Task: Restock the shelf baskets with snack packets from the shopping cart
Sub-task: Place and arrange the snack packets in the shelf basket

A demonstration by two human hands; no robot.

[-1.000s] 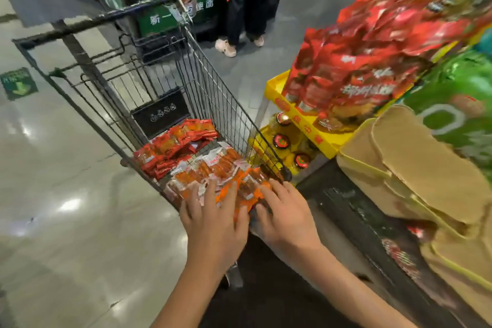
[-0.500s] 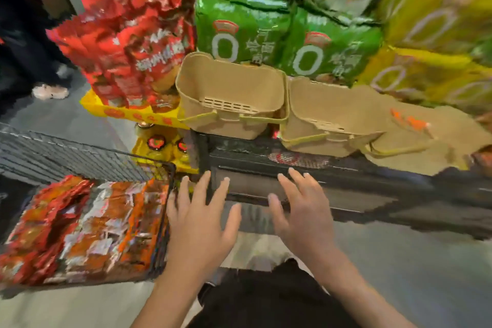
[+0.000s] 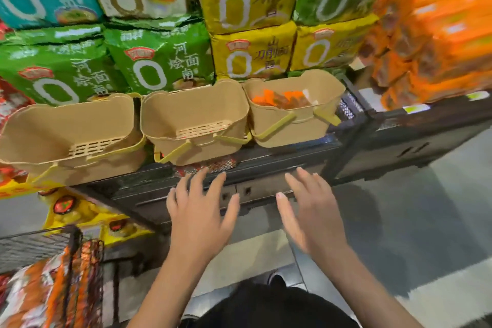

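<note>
Cart: while its wire corner shows at the lower left, the shopping cart (image 3: 72,253) holds orange and white snack packets (image 3: 40,293).
Left basket: a tan shelf basket (image 3: 66,128) sits at the left end of the black shelf (image 3: 266,184), no packets visible inside.
Middle basket: the middle basket (image 3: 194,114) stands just beside it.
Left hand: the left hand (image 3: 199,218) hovers below the shelf's front edge, fingers spread, holding nothing.
Right hand: the right hand (image 3: 311,213) likewise, fingers straight.
Right basket: the right basket (image 3: 295,125) contains orange packets (image 3: 279,98).
</note>
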